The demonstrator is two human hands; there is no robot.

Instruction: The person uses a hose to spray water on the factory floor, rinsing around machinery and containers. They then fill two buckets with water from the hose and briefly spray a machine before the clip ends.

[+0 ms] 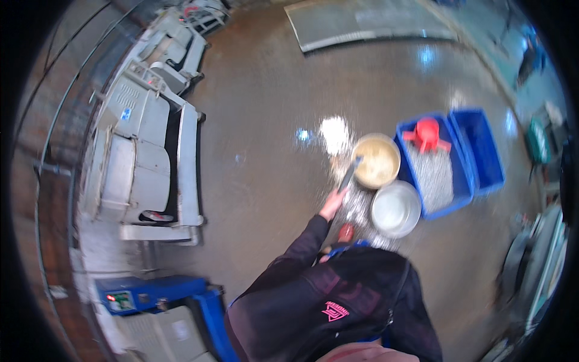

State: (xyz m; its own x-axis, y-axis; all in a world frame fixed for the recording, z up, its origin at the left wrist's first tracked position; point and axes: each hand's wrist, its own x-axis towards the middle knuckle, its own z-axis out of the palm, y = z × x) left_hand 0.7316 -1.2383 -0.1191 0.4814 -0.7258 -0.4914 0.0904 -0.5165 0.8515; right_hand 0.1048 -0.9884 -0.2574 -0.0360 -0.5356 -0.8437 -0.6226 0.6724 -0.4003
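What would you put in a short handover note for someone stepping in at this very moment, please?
Left hand: gripping a dark long-handled tool whose far end rests at the rim of the tan basin.
Right hand: not in view.
Beside it: an empty pale basin and a blue crate of small silvery parts with a red scoop; an empty blue crate farther right.
Done: silvery bits lie on the wet floor.
Left: cannot tell from this view.

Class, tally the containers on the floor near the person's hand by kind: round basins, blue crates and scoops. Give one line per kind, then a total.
Round basins: 2, a tan-filled one and a pale one
Blue crates: 2, one holding small silvery pieces and another beside it
Red scoops: 1, lying in the filled crate
Total: 5
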